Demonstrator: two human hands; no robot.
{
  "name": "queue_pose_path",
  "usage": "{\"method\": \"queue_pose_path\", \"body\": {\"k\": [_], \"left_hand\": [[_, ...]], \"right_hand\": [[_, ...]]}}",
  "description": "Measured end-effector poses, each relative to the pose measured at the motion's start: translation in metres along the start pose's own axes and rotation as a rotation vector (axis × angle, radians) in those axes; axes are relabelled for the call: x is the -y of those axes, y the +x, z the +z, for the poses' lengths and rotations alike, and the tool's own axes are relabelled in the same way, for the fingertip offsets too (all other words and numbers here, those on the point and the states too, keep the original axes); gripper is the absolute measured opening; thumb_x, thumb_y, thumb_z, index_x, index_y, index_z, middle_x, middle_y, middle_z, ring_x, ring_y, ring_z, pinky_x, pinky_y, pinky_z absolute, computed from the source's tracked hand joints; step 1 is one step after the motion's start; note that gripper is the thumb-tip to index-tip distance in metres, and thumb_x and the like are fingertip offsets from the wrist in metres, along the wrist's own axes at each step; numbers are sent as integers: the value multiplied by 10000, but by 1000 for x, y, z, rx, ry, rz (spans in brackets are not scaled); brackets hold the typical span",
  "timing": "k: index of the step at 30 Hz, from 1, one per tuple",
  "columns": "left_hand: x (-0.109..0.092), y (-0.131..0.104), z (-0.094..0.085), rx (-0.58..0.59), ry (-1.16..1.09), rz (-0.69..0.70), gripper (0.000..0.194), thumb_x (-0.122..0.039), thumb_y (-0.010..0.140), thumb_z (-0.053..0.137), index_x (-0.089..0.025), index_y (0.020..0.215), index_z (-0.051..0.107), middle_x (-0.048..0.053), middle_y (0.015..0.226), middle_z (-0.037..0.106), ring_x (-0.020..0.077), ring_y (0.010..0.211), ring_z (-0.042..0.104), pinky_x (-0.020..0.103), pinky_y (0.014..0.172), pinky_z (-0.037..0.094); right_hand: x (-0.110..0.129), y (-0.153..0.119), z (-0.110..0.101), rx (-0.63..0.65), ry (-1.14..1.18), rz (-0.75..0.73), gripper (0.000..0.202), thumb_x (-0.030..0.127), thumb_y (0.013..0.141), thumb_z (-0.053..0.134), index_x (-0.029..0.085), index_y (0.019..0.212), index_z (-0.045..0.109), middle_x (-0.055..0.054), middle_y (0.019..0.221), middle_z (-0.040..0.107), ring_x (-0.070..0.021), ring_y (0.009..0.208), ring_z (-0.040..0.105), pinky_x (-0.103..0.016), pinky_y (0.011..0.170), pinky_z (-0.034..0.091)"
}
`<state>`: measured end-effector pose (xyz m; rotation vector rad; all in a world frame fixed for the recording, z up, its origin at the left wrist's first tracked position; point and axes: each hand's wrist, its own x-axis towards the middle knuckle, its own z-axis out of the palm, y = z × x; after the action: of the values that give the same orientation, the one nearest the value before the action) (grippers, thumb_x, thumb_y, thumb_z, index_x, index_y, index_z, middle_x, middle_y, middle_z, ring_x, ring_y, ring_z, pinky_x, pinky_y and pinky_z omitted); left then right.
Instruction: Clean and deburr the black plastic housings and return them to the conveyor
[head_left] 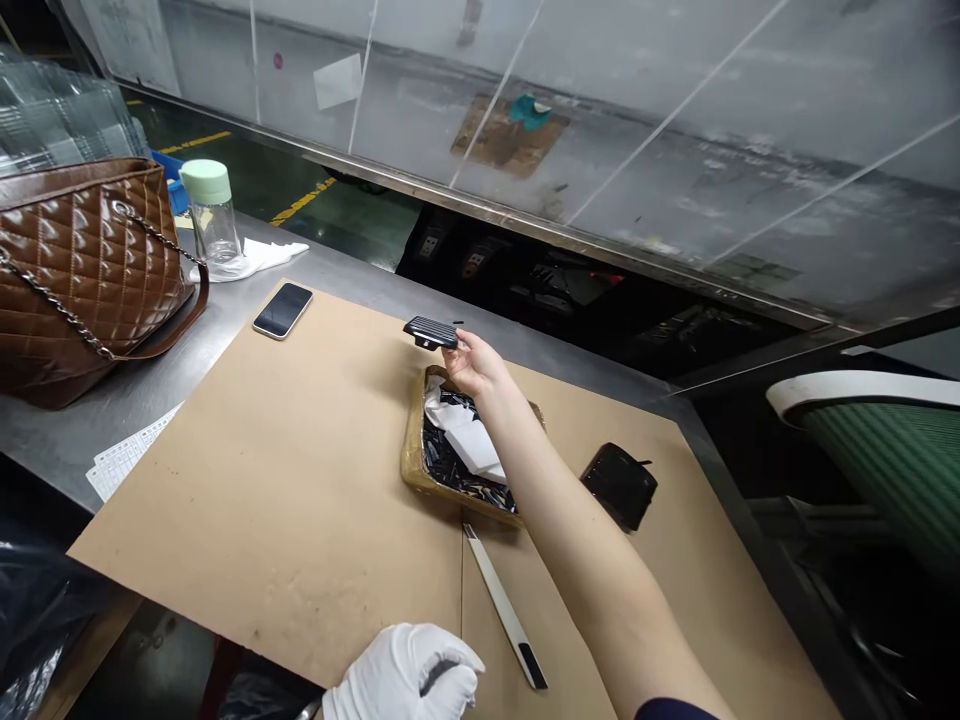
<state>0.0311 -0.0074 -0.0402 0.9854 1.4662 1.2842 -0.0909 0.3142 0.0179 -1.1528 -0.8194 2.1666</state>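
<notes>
My bare right hand (474, 364) reaches out over the box and pinches a black ribbed plastic part (432, 332) by its right end, held above the cardboard. Beneath it is a tape-covered box (414, 455) filled with small black pieces (442, 462) and white paper or foam scraps (474, 445). My left hand (409, 675), in a white glove, rests near the front edge with its fingers curled; whatever lies inside them, if anything, is hidden. To its right lies a flat white strip-like tool (499, 598) with a dark end, touched by neither hand.
A cardboard sheet (315, 450) covers the metal table (341, 268). A black pouch-like object (621, 485) lies right of the box. At left are a phone (283, 310), a brown quilted bag (82, 270), a bottle (214, 215) and printed sheets (131, 452). A grey panel (637, 110) overhangs the back.
</notes>
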Motion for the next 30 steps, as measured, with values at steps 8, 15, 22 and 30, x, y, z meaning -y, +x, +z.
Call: {"method": "queue_pose_path", "body": {"k": [8,15,22,30], "left_hand": [[-1,-3,-2,10,-15,-30,342,-398,891,414,-151,991,628,86,800,688,147,707,628,262,732,503],[-10,-6,-8,11,-106,-70,336,-419,900,430,-147,993,604,55,799,637,123,717,599,249,747,497],[-3,-6,-10,13,-52,-64,334,-421,903,427,-153,1007,596,48,796,630,117,697,583,257,725,501],[3,-9,-14,-109,25,-120,468,-574,775,537,-144,945,610,49,767,661,152,610,629,309,638,563]], "right_hand": [[4,-28,-2,70,-3,28,182,128,926,411,169,771,497,57,515,550,-22,338,468,-50,309,406],[6,-101,-19,139,0,78,202,117,916,392,133,867,587,28,565,623,-45,371,522,-78,294,396],[-11,-168,-42,224,-115,33,152,174,871,465,136,869,612,33,569,606,-59,422,526,-124,360,430],[48,-295,-160,-775,-309,-1516,241,356,813,575,258,995,452,-6,974,539,-160,1000,599,-234,787,532]]}}
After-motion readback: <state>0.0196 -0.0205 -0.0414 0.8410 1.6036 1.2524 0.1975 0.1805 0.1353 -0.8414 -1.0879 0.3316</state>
